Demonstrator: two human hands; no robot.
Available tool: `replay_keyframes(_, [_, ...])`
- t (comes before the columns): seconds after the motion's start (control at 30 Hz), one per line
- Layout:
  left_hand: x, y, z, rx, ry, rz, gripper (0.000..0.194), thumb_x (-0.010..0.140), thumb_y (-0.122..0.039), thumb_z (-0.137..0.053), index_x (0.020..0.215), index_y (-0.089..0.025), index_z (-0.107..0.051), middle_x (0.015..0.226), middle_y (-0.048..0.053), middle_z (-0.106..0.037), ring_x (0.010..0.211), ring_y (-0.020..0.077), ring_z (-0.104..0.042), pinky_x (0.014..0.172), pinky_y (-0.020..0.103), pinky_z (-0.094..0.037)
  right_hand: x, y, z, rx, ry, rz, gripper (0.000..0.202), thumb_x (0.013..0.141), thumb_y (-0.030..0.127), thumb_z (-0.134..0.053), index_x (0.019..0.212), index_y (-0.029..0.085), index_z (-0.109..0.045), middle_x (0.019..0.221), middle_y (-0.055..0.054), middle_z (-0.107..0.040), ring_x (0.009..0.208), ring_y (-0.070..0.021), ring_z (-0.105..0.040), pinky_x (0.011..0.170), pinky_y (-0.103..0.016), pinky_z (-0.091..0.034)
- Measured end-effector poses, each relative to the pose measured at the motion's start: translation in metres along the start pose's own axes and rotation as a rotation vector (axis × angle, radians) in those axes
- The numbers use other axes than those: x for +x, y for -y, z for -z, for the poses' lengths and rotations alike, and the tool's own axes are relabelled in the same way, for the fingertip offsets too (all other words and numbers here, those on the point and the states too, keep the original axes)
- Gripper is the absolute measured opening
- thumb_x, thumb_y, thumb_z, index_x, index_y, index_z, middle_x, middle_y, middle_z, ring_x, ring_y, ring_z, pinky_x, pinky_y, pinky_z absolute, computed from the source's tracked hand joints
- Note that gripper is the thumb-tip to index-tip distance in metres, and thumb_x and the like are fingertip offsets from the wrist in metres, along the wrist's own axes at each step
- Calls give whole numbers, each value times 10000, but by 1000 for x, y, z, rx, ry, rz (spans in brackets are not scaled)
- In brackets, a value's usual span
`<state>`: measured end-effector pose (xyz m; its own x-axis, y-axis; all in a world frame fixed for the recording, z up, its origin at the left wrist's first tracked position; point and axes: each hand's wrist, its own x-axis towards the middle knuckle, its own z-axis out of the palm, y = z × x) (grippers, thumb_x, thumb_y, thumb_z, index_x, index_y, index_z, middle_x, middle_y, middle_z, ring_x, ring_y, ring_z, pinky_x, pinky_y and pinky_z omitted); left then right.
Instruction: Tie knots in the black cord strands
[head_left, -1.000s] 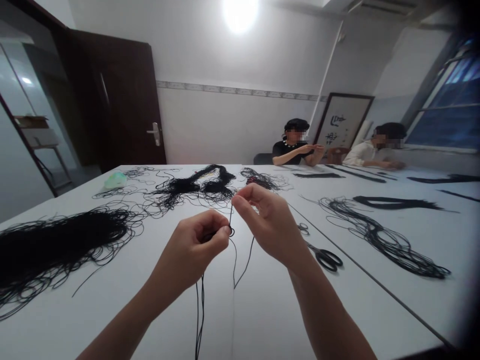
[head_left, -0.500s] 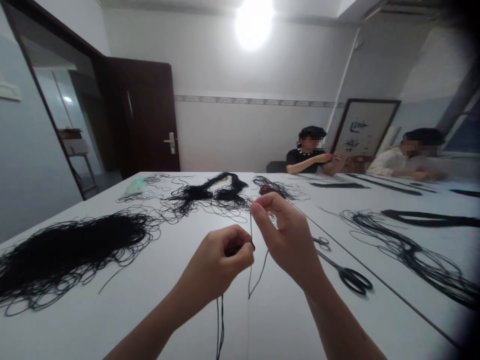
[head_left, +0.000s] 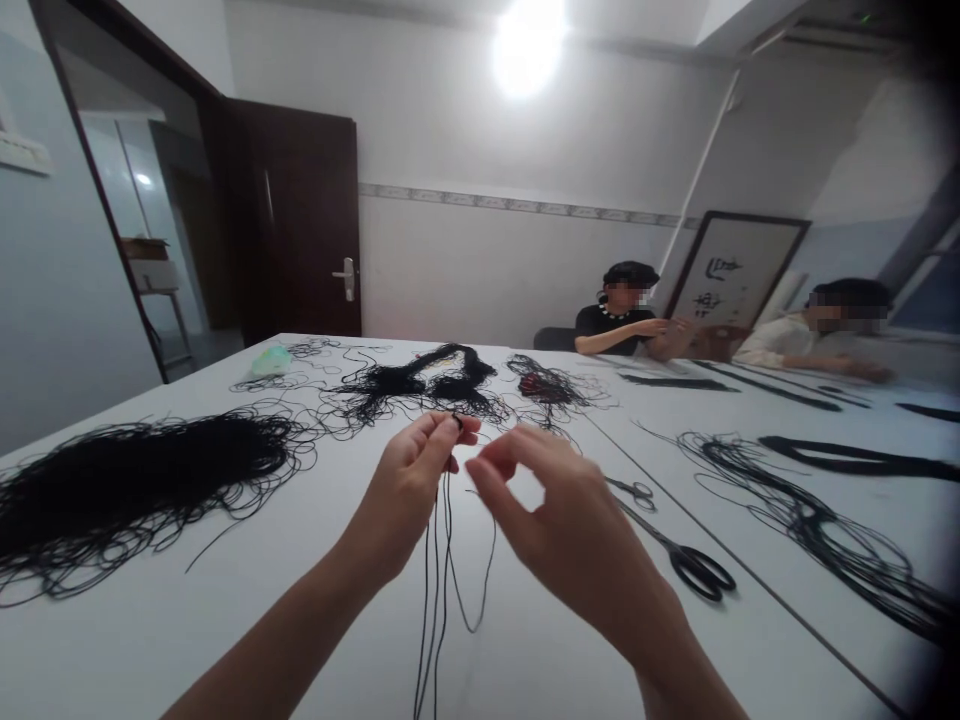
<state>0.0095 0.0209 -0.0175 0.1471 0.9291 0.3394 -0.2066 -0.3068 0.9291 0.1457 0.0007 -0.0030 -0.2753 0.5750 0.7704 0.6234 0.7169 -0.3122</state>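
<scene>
My left hand (head_left: 416, 480) is closed, pinching a black cord (head_left: 448, 520) in front of my chest. A small dark loop or knot shows at its fingertips, and several strands hang down below it. My right hand (head_left: 555, 500) is just to the right, thumb and forefinger curved and slightly apart, slightly blurred, with nothing visible between them. A thin strand curves down between the hands in a slack loop, its loose tip just under my right thumb.
A big heap of black cord (head_left: 150, 480) lies on the white table (head_left: 300, 640) at left, with tangled cord bundles (head_left: 457, 375) farther back. Black-handled scissors (head_left: 701, 572) and smaller scissors (head_left: 641, 495) lie at right, near more cord (head_left: 810, 520). Two people sit beyond.
My left hand has risen and turned, bringing the knot up to its fingertips. My right hand has lowered slightly, and the strand it held upright now hangs slack.
</scene>
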Motion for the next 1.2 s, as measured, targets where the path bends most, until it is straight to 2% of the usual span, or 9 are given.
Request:
replay_keyframes(0.07, [-3, 0, -2, -65, 7, -19, 216, 917, -362, -474, 902, -172, -575, 869, 13, -578, 743, 111, -499, 728, 267, -414, -2, 3, -3, 33, 100, -42, 117, 840, 190, -567, 726, 168, -560, 714, 12, -584, 651, -116, -530, 658, -300, -408])
replay_keyframes(0.27, [-6, 1, -8, -176, 14, -47, 189, 910, -323, -512, 842, -164, -589, 810, 10, -590, 726, 106, -510, 669, 222, -409, 1, -2, -17, 70, 4, -19, 151, 850, 137, -521, 702, 162, -504, 712, 2, -568, 660, -114, -514, 660, -294, -395])
replay_keyframes(0.4, [-7, 0, -8, -230, 4, -26, 195, 912, -319, -502, 827, -160, -575, 766, 1, -582, 681, 96, -510, 638, 209, -417, 3, 0, -19, 69, 17, 6, 197, 845, 114, -484, 659, 166, -444, 678, 3, -546, 644, -117, -499, 640, -286, -381])
replay_keyframes(0.53, [-8, -3, -5, -248, 9, -22, 198, 913, -324, -495, 815, -161, -552, 747, -9, -559, 671, 92, -512, 642, 209, -437, 2, 3, -14, 77, 74, 24, 160, 827, 98, -517, 685, 165, -486, 685, 8, -565, 638, -112, -509, 629, -273, -388])
replay_keyframes(0.73, [-6, -7, -1, -201, 30, -40, 156, 911, -303, -510, 823, -174, -511, 744, -30, -532, 655, 64, -499, 629, 181, -428, 8, -8, -2, 166, -49, -173, 171, 836, 364, -582, 871, 198, -567, 779, -3, -621, 713, -136, -585, 638, -282, -453])
replay_keyframes(0.8, [-6, -9, -1, -169, 67, -20, 149, 902, -296, -521, 816, -177, -493, 691, -37, -524, 584, 58, -476, 551, 178, -401, 10, -13, -1, 215, -40, -189, 152, 842, 350, -570, 890, 206, -576, 809, 1, -643, 752, -133, -609, 680, -287, -477])
replay_keyframes(0.9, [-6, -11, 0, -100, 91, 15, 146, 884, -283, -544, 795, -179, -494, 573, -62, -453, 502, 47, -385, 460, 158, -305, 12, -15, 0, 236, -27, -173, 122, 839, 303, -570, 770, 204, -588, 711, 25, -636, 685, -112, -601, 639, -257, -471])
replay_keyframes(1.03, [-6, -12, 2, 0, 54, 19, 146, 872, -266, -558, 760, -173, -544, 567, -63, -404, 544, 56, -368, 506, 162, -321, 10, -12, 2, 175, -59, -138, 132, 820, 263, -596, 709, 195, -574, 664, 37, -625, 610, -90, -574, 561, -218, -444])
replay_keyframes(1.2, [-4, -10, 3, 103, 34, 4, 212, 848, -381, -595, 800, -175, -602, 583, -57, -423, 554, 68, -373, 515, 185, -334, 9, -12, 4, 122, -62, -112, 140, 817, 237, -610, 693, 187, -573, 651, 40, -618, 587, -78, -562, 545, -200, -435])
